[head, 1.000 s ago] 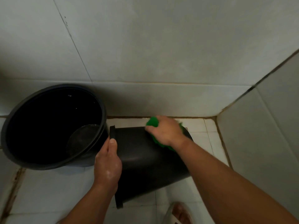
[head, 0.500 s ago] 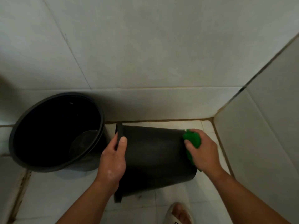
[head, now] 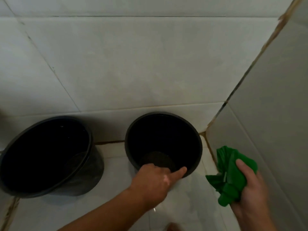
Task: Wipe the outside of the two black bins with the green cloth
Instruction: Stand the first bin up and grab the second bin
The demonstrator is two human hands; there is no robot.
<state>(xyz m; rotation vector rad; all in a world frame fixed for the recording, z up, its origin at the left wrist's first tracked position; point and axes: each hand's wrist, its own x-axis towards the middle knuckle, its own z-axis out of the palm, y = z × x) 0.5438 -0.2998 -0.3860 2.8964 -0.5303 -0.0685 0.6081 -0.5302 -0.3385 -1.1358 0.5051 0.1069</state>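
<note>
- Bins first — the small bin [head: 163, 134] stands upright on the floor [head: 116, 205], tucked near the wall corner. The big bin [head: 46, 152] stands upright too, off to the left of the small bin and not touching it.
- The left hand [head: 153, 182] is at the near edge of the small bin. One finger lies straight along the rim. The other fingers are hidden, so I cannot tell if they hold on.
- The right hand [head: 250, 189] is to the right of the small bin, not touching it. Its fingers are wrapped round the green cloth [head: 233, 177], which is scrunched into a ball.
- I cannot see how clean either bin is.
- What could go wrong:
- The floor just in front of the small bin looks shiny, maybe wet — a foot or a bin could slip there.
- A pull on the rim could tip the small bin over.
- A balled-up cloth touches only a little bit, so spots may get missed.
- The far side of the small bin faces the wall, so it is hard to reach.
</note>
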